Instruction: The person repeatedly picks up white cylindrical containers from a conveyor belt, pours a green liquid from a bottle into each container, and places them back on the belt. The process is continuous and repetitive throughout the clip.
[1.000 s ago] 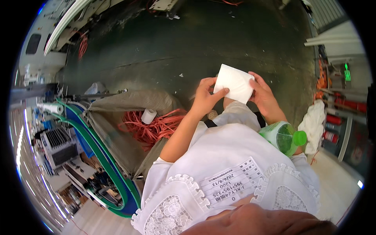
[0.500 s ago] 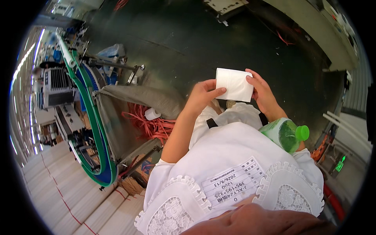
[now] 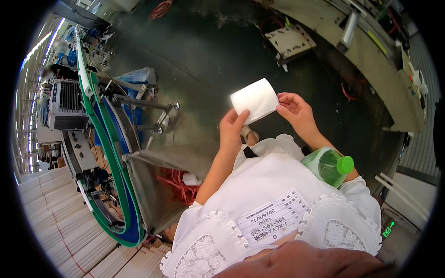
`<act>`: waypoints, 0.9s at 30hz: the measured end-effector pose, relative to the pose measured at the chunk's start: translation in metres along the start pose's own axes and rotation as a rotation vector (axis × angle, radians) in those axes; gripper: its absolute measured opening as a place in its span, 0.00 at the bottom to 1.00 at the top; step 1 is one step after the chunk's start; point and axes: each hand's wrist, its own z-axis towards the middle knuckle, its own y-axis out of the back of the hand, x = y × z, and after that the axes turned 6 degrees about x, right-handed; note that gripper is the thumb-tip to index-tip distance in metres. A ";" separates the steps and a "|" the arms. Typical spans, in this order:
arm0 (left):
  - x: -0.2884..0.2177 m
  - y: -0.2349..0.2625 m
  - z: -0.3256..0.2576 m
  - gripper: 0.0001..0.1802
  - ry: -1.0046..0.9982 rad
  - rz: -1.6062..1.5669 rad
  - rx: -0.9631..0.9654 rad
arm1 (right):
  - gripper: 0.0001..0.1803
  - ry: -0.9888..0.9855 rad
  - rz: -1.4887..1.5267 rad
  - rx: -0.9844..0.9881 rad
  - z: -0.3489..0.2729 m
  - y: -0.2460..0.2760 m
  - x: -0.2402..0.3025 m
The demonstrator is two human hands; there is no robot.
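A white toilet paper roll (image 3: pixel 256 101) is held out in front of me, tilted with its right end higher. My left hand (image 3: pixel 233 126) grips its lower left part, the thumb on the near side and the other fingers mostly hidden behind. At the right edge, my right hand (image 3: pixel 295 111) pinches the paper between thumb and curled fingers. A green bottle (image 3: pixel 327 166) with a bright green cap lies against my right forearm.
On the left curves a green-edged conveyor (image 3: pixel 134 217). Beside it stands a grey fabric-sided bin (image 3: pixel 157 199) with red strapping (image 3: pixel 178 185) and another white roll (image 3: pixel 190 179). Stacked pale cardboard (image 3: pixel 60 217) fills the lower left. A pale machine (image 3: pixel 371 69) stands at the far right.
The roll has moved left and tilted, its right end now higher. My right hand has shifted from the roll's upper right corner to its right edge. The view has shifted too.
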 end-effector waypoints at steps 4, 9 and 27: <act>-0.047 0.020 0.050 0.20 -0.064 -0.107 -0.073 | 0.12 0.168 -0.052 0.045 0.078 -0.034 0.005; -0.083 0.061 0.099 0.20 -0.124 -0.148 -0.114 | 0.10 0.163 -0.148 0.100 0.160 -0.078 0.014; -0.215 0.193 0.317 0.15 -0.250 -0.401 -0.380 | 0.08 0.123 -0.312 0.524 0.514 -0.203 0.027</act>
